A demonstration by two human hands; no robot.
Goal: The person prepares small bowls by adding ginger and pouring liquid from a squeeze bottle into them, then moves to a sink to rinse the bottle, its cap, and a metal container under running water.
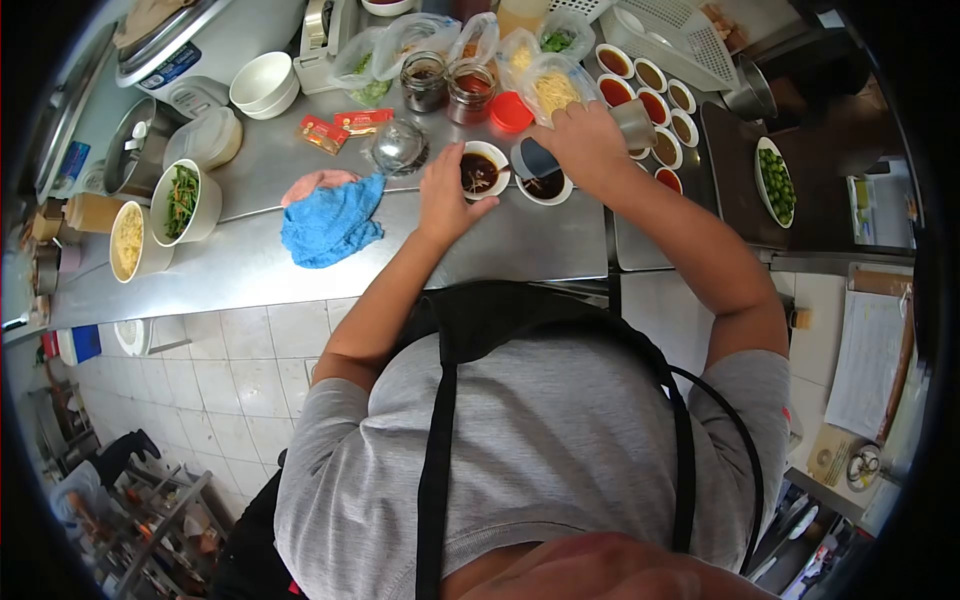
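My left hand (447,205) cups the near left side of a small white bowl (503,186) of dark sauce, fingers at its rim and thumb apart from them. In my right hand (583,143) is a cylindrical container (536,158), lying tilted with its dark blue-grey end toward the bowls. Its other end, pale beige, sticks out past my knuckles. A second white bowl (553,200) of dark sauce sits just under the container and is partly covered by it. Beyond my right hand lies a bag of pale yellow shreds (556,92).
Behind the bowls stand glass jars (470,95) and a red lid (511,112). Several sauce cups (665,150) line the right. A blue cloth (333,222) and metal dome (399,147) lie left. Green-bean bowl (187,203) and lime dish (774,183) are farther out.
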